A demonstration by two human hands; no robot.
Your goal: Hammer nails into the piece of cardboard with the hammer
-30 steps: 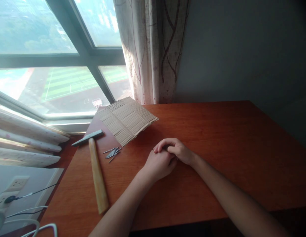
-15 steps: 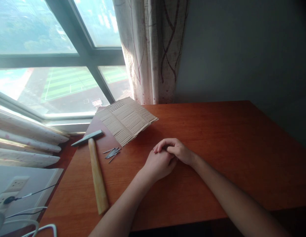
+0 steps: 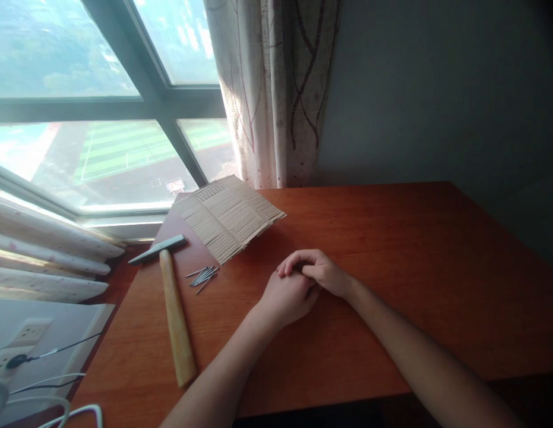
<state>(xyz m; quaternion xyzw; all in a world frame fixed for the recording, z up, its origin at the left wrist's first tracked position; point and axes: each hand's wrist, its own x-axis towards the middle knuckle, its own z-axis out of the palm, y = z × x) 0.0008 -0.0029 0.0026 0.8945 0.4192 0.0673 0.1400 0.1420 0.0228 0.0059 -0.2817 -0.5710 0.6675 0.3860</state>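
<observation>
My left hand (image 3: 288, 297) rests over the wooden table, closed, its fingers curled and largely hidden. Across its knuckles lies my right hand (image 3: 327, 273), fingers wrapped over it; no tool shows in either hand. Left of them is a small heap of steel nails (image 3: 204, 277). Farther left lies a hammer (image 3: 177, 321) with a wooden handle toward me and a grey metal head pointing left. Behind the nails, a piece of corrugated cardboard (image 3: 231, 217) sits at the table's far left corner, its near right edge slightly raised, with rows of small marks at the back.
The brown table (image 3: 419, 267) extends to the right, against a dark wall (image 3: 436, 95). A window (image 3: 160, 107) and a patterned curtain (image 3: 276, 89) stand behind. At lower left are a wall socket (image 3: 30, 333) with a black plug and white cables (image 3: 87, 408).
</observation>
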